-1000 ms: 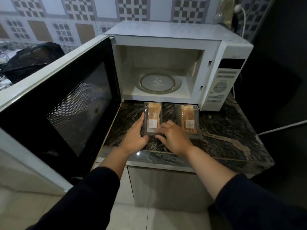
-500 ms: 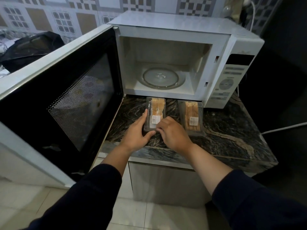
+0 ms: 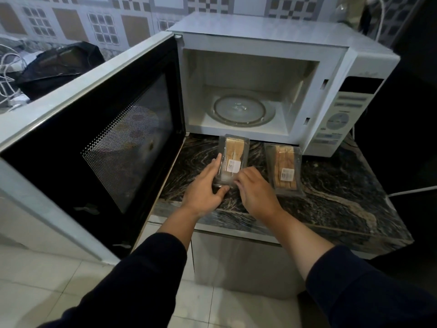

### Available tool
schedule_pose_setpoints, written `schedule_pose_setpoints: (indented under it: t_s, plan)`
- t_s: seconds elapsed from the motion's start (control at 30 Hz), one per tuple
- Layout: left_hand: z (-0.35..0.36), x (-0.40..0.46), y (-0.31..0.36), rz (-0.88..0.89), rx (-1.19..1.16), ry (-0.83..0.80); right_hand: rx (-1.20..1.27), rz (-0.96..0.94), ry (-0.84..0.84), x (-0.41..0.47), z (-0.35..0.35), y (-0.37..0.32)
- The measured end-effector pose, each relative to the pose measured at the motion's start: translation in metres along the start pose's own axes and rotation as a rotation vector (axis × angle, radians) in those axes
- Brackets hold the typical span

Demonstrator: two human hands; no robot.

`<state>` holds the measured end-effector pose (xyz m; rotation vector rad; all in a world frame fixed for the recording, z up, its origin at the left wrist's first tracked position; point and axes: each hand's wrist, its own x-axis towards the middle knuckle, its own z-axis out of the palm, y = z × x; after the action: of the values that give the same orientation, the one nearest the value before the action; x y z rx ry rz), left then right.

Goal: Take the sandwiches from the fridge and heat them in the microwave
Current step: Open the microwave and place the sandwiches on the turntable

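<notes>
Two packed sandwiches lay on a dark marble-veined counter (image 3: 331, 197) below patterned wall tiles, just in front of a white microwave (image 3: 272, 74) whose door (image 3: 106, 143) stood wide open — its round glass plate (image 3: 243, 108) was bare. Both hands were at the left sandwich box (image 3: 234, 157): the left hand (image 3: 203, 188) held its left side with straight fingers and thumb under the near end, the right hand (image 3: 257, 192) pinched its near edge. The right sandwich box (image 3: 285, 169) — clear plastic, white label — lay untouched just beside.

Sandwich pack (image 3: 233, 159) near end hidden behind right hand (image 3: 256, 191); label unreadable.
</notes>
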<state>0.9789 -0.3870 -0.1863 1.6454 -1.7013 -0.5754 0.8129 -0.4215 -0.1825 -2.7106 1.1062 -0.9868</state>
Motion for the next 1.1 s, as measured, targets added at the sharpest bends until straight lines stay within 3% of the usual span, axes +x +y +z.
schedule_pose_setpoints:
  t_s: [0.27, 0.33, 0.43, 0.53, 0.6, 0.73, 1.1]
  plan:
    - [-0.005, 0.008, 0.007, -0.001, -0.133, 0.047, -0.08, -0.049, 0.182, 0.012, -0.021, 0.002]
    - [-0.014, 0.018, 0.016, 0.029, -0.125, 0.116, 0.014, 0.051, 0.234, 0.019, -0.028, -0.002]
    - [-0.03, 0.036, 0.035, 0.085, -0.155, 0.21, 0.281, 0.375, 0.38, 0.028, -0.03, -0.012]
    - [-0.048, 0.057, 0.052, 0.074, -0.188, 0.196, 0.27, 0.567, 0.23, 0.039, -0.023, -0.015]
    - [-0.058, 0.071, 0.06, 0.053, -0.216, 0.168, 0.184, 0.583, 0.069, 0.049, -0.015, -0.016]
    - [-0.069, 0.088, 0.067, 0.031, -0.193, 0.141, 0.077, 0.606, -0.04, 0.074, 0.0, -0.018]
    - [-0.07, 0.088, 0.063, 0.02, -0.232, 0.143, -0.023, 0.634, -0.042, 0.092, 0.002, -0.022]
